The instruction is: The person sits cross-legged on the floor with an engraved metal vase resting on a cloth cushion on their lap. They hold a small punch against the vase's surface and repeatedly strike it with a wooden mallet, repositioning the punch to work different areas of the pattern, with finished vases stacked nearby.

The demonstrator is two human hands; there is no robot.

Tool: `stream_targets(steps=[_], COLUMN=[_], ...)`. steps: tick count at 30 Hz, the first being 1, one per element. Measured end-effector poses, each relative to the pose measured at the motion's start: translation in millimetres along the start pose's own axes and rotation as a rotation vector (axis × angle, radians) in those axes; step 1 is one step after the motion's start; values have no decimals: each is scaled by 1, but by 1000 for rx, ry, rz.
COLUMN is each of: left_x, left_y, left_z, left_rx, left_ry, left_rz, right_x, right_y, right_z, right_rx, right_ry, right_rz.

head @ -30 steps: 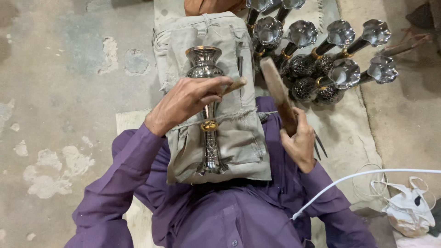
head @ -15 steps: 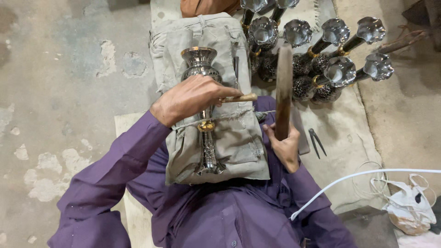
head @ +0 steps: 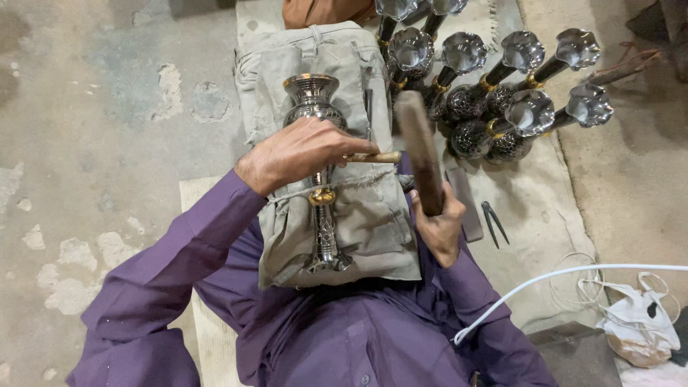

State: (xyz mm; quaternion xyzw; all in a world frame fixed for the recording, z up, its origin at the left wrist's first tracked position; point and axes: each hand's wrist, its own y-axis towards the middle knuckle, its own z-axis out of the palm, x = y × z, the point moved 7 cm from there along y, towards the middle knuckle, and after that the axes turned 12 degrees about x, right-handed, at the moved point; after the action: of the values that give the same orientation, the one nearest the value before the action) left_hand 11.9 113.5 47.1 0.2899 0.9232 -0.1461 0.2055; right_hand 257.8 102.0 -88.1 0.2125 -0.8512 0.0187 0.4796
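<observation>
Two hands work: the left hand (head: 301, 150) pins a punch (head: 376, 157) against the vase (head: 319, 172) lying on the lap; the right hand (head: 438, 228) grips a mallet (head: 419, 161) at three o'clock. A glancing blow could strike the fingers or dent the vase.

The left hand (head: 304, 150) covers the middle of the tall silver metal vase with a brass collar (head: 320, 168), and hides all but the tip of a thin wooden-handled tool (head: 378, 157). The dark wooden mallet (head: 421, 161) is blurred. The top edge cuts off the cluster of finished silver vases (head: 494, 86).
</observation>
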Motion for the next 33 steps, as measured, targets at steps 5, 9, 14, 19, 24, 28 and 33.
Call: stream_targets(steps=[5,9,14,19,24,28,33], left_x=[-5,-10,-12,-10,-8,-2,1], left_y=[-2,-6,-12,-15,-20,-30,-60], left_z=[6,2,0,0,-2,2,14], left_rx=[3,-64,-118,-144,-204,-258,-639], left_ry=[179,204,202,122,45,7,-224], left_rz=[-25,1,2,15,14,-50,-86], right_x=[3,5,0,7,-9,14,11], right_y=[0,1,3,-1,-3,11,20], right_z=[0,-7,-2,-2,-2,-9,-27], right_rx=[8,-105,-31,-39,-88,122,131], right_ry=[18,217,97,117,462,-109,-160], right_rz=[6,-75,-12,-48,188,-22,142])
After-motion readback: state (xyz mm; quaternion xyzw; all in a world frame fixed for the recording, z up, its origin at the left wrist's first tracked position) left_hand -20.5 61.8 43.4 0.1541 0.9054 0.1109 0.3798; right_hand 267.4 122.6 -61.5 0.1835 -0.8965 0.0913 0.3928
